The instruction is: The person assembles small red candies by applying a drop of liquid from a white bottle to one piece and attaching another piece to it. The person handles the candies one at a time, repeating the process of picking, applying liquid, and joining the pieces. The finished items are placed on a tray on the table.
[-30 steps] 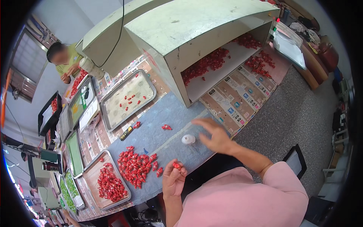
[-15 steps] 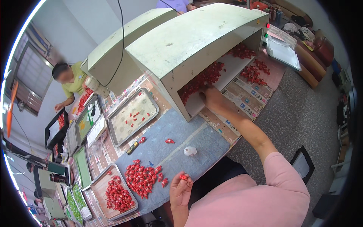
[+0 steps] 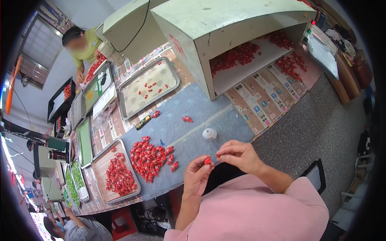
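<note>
Red piece (image 3: 207,161) in the left hand (image 3: 195,178)
Its grip is clamped on the piece near the blue cloth (image 3: 193,138); the right hand (image 3: 240,156), fingertips together, hovers just beside, its contents unclear.

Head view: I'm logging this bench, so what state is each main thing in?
Left hand: fingers gripping a small red piece
Right hand: fingers pinched, contents unclear
White bottle: upright
Blue cloth: spread out
Red heap: loose on cloth
Nearer tray: partly filled, red pieces
Farther tray: scattered red pieces
Cabinet: open-fronted, red pieces inside
</note>
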`<state>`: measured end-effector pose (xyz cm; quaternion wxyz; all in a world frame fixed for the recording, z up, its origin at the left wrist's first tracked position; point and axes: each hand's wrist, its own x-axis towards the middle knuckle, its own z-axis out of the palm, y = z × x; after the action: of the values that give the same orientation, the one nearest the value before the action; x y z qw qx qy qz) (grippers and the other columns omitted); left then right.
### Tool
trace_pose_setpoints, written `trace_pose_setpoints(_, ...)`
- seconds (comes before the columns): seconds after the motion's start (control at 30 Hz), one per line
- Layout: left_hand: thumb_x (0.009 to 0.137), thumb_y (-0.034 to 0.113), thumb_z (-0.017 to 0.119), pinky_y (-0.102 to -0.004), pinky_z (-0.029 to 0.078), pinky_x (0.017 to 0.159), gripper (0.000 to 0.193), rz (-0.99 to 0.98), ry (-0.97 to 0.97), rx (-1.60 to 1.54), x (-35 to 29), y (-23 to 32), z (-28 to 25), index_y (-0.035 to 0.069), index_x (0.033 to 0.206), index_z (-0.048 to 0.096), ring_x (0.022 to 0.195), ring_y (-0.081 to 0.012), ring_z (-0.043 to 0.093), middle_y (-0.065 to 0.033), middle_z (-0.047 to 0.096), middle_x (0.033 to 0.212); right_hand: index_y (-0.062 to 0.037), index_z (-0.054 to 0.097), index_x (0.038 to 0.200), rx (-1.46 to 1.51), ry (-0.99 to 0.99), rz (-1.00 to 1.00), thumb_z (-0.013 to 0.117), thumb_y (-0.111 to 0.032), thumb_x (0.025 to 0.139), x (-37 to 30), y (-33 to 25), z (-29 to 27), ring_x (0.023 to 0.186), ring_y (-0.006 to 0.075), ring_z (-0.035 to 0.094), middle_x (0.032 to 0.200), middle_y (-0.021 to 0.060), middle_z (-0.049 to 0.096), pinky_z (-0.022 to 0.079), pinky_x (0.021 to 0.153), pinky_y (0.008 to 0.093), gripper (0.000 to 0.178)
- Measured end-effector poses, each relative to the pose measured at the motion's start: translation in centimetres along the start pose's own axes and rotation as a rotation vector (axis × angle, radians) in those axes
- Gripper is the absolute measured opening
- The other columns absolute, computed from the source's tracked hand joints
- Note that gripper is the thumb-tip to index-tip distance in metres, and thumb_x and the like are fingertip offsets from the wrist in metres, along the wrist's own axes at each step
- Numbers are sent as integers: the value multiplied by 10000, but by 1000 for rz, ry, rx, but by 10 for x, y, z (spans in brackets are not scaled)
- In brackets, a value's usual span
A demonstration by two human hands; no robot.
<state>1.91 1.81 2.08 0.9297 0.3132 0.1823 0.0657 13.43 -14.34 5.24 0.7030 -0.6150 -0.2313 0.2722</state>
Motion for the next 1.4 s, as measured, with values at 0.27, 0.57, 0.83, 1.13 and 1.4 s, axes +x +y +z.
trace_pose_setpoints(0.27, 874, -40, 605, -319, 522, 922, 193, -1, 14, -91, -6, -1, 5, -6, 1061, 637, 1024, -200, 625, -139, 605, 1169, 23, 684, 969, 1, 4, 46, 687, -13, 846, -6, 0, 14, 886, 123, 621, 985, 79, 615, 523, 762, 223, 129)
trace_pose_setpoints(0.57, 825, -92, 640, -291, 519, 886, 223, -1, -11, -43, -5, -1, 2, 17, 1019, 623, 981, -176, 625, -119, 623, 1120, 24, 682, 956, 17, -2, 53, 695, -5, 837, -10, 6, 13, 878, 123, 616, 974, 76, 611, 515, 749, 220, 123)
trace_pose_setpoints(0.83, 798, -105, 663, -300, 523, 886, 218, -12, -19, -14, -5, -1, -2, 11, 981, 638, 964, -179, 631, -135, 647, 1065, 16, 688, 935, -57, -41, 25, 707, -14, 826, -10, 4, 9, 853, 127, 617, 948, 78, 620, 506, 732, 228, 115)
trace_pose_setpoints(1.13, 751, -119, 694, -333, 541, 847, 210, 27, -34, 216, -5, 10, -1, 26, 901, 672, 918, -211, 648, -137, 662, 1006, -28, 721, 886, -167, -105, -45, 736, -43, 792, -7, -2, 5, 798, 139, 639, 868, 68, 675, 496, 686, 257, 97)
trace_pose_setpoints(1.4, 730, -124, 709, -322, 551, 821, 201, -16, -51, 256, -6, 15, -1, 23, 863, 680, 894, -208, 652, -143, 666, 983, -31, 726, 870, -111, -123, -57, 742, 5, 763, -10, 0, 3, 805, 141, 649, 868, 75, 680, 509, 701, 253, 114)
